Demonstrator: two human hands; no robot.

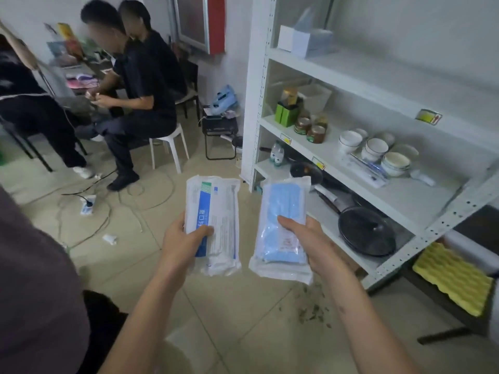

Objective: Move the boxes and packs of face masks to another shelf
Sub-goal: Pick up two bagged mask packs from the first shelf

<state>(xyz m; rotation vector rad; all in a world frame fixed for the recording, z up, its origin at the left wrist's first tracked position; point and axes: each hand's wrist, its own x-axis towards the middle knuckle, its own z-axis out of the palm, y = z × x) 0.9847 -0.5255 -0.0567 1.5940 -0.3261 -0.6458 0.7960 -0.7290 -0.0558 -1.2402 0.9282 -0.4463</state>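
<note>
2 sealed plastic packs of face masks are held out over the beige tiled floor [243,314], in front of the white metal shelving unit [259,85]. The white pack with the blue printed stripe [214,225] is pinched at its lower left edge by the left hand [183,238], thumb pressed on the front and fingers behind. The clear pack showing light-blue masks [282,230] is gripped at its right side by the right hand [310,241], thumb laid across the front. The packs are side by side, apart, not touching. On the top shelf, 1 white box [286,37] and what may be a pale blue mask box [312,43] are seen, blurred. White bowls [376,149] and glass jars [310,128] are set on the middle shelf; a black lidded pan [366,230] lies on the lowest.
</note>
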